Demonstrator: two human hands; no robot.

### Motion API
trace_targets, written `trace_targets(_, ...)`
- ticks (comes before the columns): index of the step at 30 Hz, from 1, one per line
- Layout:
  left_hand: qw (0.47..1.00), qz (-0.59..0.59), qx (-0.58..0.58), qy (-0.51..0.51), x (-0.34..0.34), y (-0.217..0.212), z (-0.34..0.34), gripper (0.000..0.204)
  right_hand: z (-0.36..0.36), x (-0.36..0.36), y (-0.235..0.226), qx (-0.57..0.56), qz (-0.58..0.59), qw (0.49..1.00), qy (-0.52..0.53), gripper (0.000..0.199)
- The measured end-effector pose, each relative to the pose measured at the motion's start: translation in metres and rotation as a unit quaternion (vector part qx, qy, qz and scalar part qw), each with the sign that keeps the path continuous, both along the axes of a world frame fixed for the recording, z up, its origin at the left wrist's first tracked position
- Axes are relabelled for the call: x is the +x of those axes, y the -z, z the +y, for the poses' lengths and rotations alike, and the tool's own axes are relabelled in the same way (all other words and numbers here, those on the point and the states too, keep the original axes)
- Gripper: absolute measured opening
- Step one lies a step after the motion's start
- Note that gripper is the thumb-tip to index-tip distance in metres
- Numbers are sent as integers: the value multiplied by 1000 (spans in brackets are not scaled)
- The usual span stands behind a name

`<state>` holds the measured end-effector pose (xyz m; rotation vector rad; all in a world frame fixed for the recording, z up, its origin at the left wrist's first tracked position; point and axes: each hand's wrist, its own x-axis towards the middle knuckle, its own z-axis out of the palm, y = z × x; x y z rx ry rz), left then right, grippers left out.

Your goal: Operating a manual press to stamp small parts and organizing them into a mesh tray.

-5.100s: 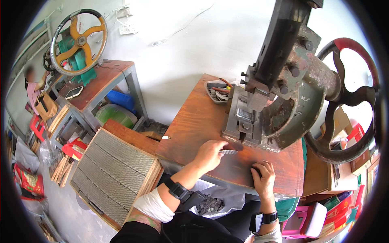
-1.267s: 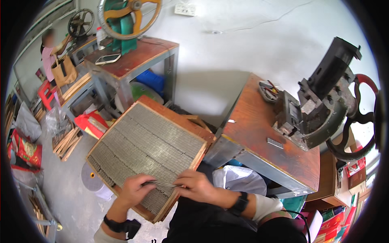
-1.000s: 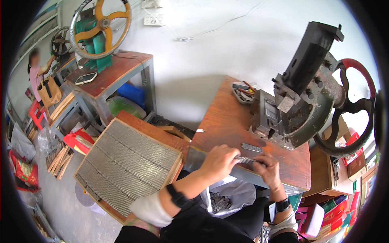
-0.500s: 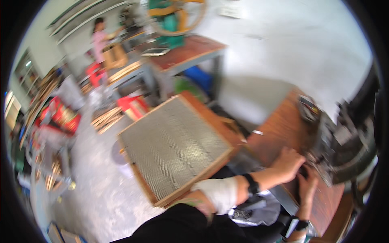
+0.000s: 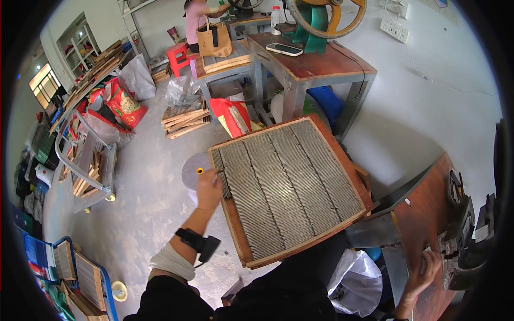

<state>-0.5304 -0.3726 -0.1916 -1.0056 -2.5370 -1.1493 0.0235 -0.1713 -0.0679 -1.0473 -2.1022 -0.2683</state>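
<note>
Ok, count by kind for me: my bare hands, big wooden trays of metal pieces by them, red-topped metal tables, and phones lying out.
Bare hands: 2, left hand and right hand
Big wooden tray of grey metal pieces: 1
Red-topped metal tables: 2, far table and near table
Flat phone: 1
Total: 6

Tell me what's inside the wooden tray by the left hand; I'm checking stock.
The wooden tray holds rows of small grey metal pieces packed edge to edge. The left hand touches its left rim. Whatever lies beneath that top layer is hidden.
</note>
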Motion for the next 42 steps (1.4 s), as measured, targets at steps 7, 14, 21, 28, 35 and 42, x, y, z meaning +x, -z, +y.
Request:
trace_targets(7, 983, 74, -44, 164, -44, 33, -25, 30, -45, -318, 41, -182, -78, 844, -498, 26)
trace_targets(14, 957, 69, -26, 282, -49, 27, -31, 38, -96, -471, 101, -184, -212, 824, -493, 35)
trace_targets(21, 941, -48, -19, 336, -68, 18, -30, 44, -91, -495, 105, -100, -312, 799, -505, 23)
trace_targets(28, 923, -32, -19, 384, -73, 21, -36, 42, -90, -481, 110, -38, -303, 786, -538, 35)
trace_targets(35, 913, 59, -118, 386, -75, 14, -37, 44, -87, -470, 110, -20, -224, 793, -566, 35)
trace_targets(42, 906, 94, -105, 398, -82, 0, -24, 40, -73, -475, 93, -259, -142, 773, -562, 25)
